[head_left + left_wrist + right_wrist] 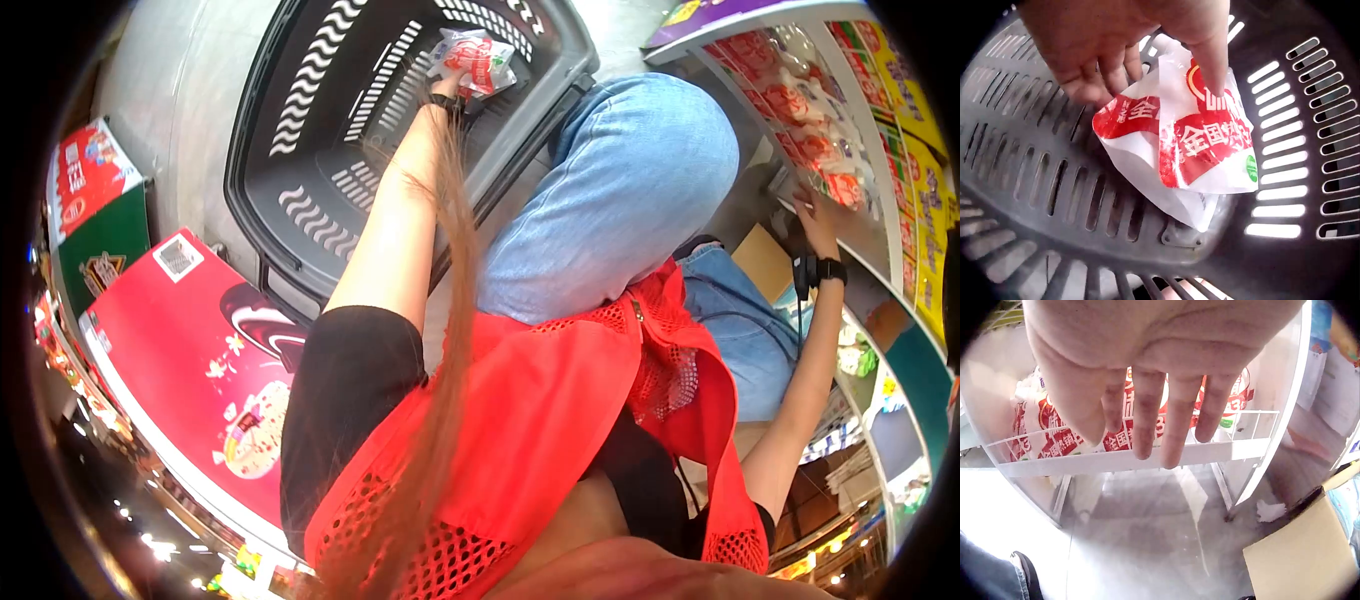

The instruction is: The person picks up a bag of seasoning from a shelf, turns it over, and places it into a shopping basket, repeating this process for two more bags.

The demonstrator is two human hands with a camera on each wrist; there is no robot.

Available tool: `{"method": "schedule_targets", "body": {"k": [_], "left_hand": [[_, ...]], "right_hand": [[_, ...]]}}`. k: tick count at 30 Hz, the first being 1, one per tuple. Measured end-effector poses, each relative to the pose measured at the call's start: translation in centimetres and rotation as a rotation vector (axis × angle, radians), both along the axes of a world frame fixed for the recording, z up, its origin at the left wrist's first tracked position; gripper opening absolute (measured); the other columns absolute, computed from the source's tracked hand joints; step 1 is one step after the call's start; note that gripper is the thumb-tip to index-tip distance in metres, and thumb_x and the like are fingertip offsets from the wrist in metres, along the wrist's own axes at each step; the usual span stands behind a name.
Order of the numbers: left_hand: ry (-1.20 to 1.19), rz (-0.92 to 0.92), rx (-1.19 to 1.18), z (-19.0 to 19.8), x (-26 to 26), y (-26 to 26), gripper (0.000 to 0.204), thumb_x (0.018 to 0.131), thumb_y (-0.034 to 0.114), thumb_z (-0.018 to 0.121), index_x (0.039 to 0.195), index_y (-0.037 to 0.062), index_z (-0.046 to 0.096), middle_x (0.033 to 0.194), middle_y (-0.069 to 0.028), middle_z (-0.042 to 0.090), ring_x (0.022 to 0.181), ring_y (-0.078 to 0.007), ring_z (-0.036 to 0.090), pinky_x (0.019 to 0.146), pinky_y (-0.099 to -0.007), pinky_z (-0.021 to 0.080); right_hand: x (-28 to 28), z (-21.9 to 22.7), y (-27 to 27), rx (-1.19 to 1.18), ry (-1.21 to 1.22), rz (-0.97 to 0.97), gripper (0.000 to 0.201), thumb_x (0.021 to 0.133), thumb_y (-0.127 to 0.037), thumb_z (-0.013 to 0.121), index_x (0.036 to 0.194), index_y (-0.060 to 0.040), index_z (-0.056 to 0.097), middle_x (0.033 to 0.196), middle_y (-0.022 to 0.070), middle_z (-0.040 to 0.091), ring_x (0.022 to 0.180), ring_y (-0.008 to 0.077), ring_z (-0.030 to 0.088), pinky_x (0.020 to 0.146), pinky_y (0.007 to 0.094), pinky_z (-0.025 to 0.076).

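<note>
Down inside the dark grey plastic basket point(405, 165), my left hand point(452, 84) grips red and white plastic packets point(1207, 147). In the left wrist view the thumb lies over the front packet, and a second packet shows behind it; the other fingers reach round the far side. My right hand point(1154, 344) is at the low white display shelf point(1147, 459), fingers extended downward in front of its wire rail. Similar red and white packets point(1041, 431) stand behind that rail, partly covered by the hand. Nothing shows in the right hand's grasp.
A bent knee in jeans point(640, 180) stands between the basket and the shelf. An open cardboard box point(1304, 550) sits on the floor beside the shelf. To the left is a red printed display stand point(190, 350). Long hair point(455, 300) hangs across the head view.
</note>
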State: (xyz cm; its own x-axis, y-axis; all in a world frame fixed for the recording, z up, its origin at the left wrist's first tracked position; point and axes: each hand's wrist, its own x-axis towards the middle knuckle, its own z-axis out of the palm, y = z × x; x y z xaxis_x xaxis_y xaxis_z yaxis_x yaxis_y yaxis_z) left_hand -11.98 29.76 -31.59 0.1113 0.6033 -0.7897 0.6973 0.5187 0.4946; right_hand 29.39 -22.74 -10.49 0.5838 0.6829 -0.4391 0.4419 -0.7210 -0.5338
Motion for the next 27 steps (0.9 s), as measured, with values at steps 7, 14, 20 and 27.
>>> {"method": "schedule_targets", "body": {"k": [7,14,20,27], "left_hand": [[-0.398,0.353,-0.391,-3.6,1.7,-1.2,0.052,0.08,0.044,0.045,0.111,0.0024,0.046,0.1,-0.0115,0.055,0.085,-0.0218,0.053,0.073,-0.0315,0.043],[-0.133,-0.115,0.282,2.4,2.5,2.6,0.049,0.067,0.032,0.064,0.098,-0.0055,0.054,0.094,-0.0125,0.057,0.075,-0.0176,0.055,0.07,-0.0282,0.043],[-0.611,-0.133,0.143,16.1,0.6,6.0,0.031,0.074,0.017,0.059,0.099,0.0004,0.053,0.087,-0.0082,0.058,0.072,-0.0139,0.057,0.058,-0.0244,0.045],[-0.902,-0.38,0.373,35.5,0.9,-4.1,0.039,0.077,0.005,0.05,0.115,-0.0006,0.043,0.104,-0.0155,0.052,0.092,-0.0228,0.053,0.078,-0.0301,0.044]], "right_hand": [[-0.7,0.7,1.4,-0.017,0.043,0.034,0.04,0.079,-0.013,0.049,0.116,-0.0022,0.04,0.101,0.0105,0.052,0.091,0.0169,0.052,0.08,0.0276,0.041],[-1.6,3.3,3.2,0.005,0.003,0.089,0.04,0.081,-0.02,0.05,0.116,-0.0039,0.041,0.105,0.011,0.053,0.096,0.0194,0.051,0.082,0.029,0.04],[-5.2,8.7,6.9,0.304,0.026,0.096,0.032,0.085,-0.018,0.046,0.113,-0.0023,0.045,0.105,0.0069,0.053,0.099,0.0135,0.05,0.085,0.0245,0.038],[-9.7,13.7,7.9,0.586,0.361,-0.001,0.034,0.087,-0.024,0.041,0.113,-0.0024,0.044,0.107,0.0105,0.052,0.098,0.017,0.051,0.086,0.0269,0.039]]}}
